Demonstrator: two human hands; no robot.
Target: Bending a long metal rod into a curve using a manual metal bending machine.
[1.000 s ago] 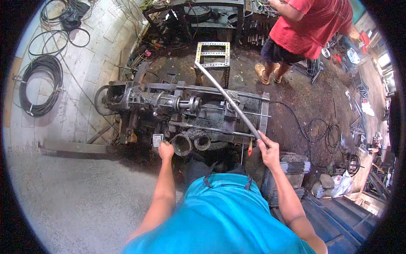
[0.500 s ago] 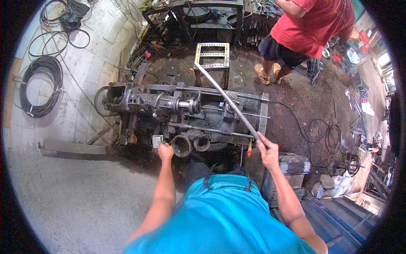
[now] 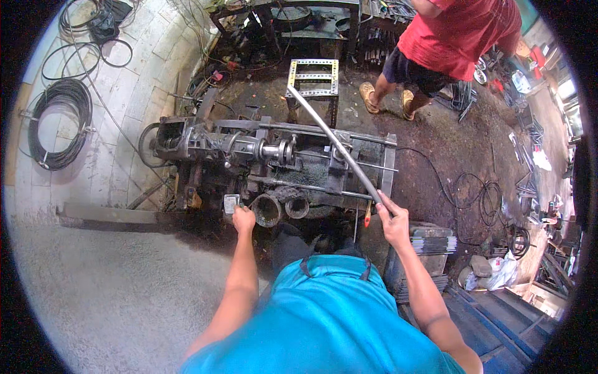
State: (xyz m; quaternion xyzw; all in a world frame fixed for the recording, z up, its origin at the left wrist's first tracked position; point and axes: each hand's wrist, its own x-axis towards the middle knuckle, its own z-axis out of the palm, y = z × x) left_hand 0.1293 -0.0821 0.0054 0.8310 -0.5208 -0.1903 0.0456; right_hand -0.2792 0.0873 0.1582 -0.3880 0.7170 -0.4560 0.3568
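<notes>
My right hand is closed round the near end of a long grey metal rod. The rod slants away to the left across a greasy threading-type machine; its far tip is at the near edge of a perforated metal stand, and whether they touch I cannot tell. My left hand is closed at the machine's near side, just below a small pale box. What its fingers grip is hidden. Two round open pipe ends sit right of that hand. A red-handled brush hangs beside the rod's near end.
A person in a red shirt stands at the far right. Coiled black cable lies at the left, more cable on the right floor. Stacked metal rods stand by my right forearm. A dark workbench is at the back.
The person in red has shifted their feet and stands with legs further apart. My hands and the rod stay nearly in place; the view has moved slightly.
</notes>
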